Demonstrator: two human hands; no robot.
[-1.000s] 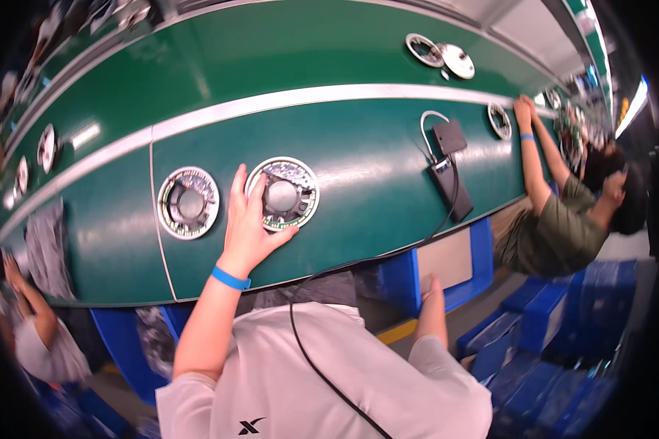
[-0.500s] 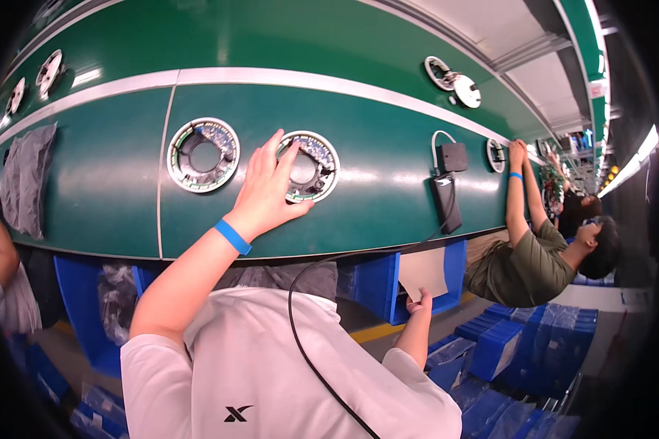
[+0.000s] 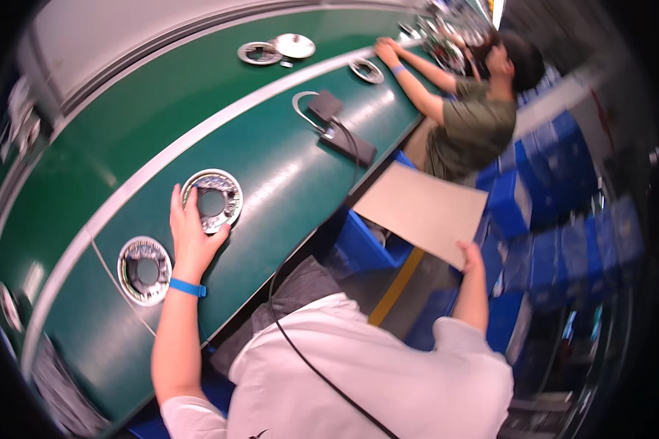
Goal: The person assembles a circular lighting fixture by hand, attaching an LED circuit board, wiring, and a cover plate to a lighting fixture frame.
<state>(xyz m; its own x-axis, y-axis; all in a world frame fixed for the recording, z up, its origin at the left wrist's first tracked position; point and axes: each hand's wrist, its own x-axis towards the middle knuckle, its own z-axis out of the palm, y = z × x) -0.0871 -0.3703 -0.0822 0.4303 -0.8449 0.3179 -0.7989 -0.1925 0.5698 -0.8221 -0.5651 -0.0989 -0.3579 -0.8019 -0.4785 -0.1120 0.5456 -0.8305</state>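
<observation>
From where I stand, the person's right hand (image 3: 471, 257) is clamped on one corner of a tan cardboard sheet (image 3: 421, 208), thumb over the face, the sheet held out past the bench edge and hiding part of a blue bin (image 3: 373, 245). The left hand (image 3: 192, 238) spans the side of a white-rimmed ring unit (image 3: 214, 181) lying on the green workbench (image 3: 271, 190), fingers and thumb apart along its rim; I can't tell whether they squeeze it. Just beside that wrist, with its blue wristband (image 3: 188, 287), lies a second ring unit (image 3: 143, 251). Farther along the bench is a black box (image 3: 346, 145) with cables, and beyond it a co-worker in an olive shirt (image 3: 483, 121) leans both forearms near another ring (image 3: 366, 71).
</observation>
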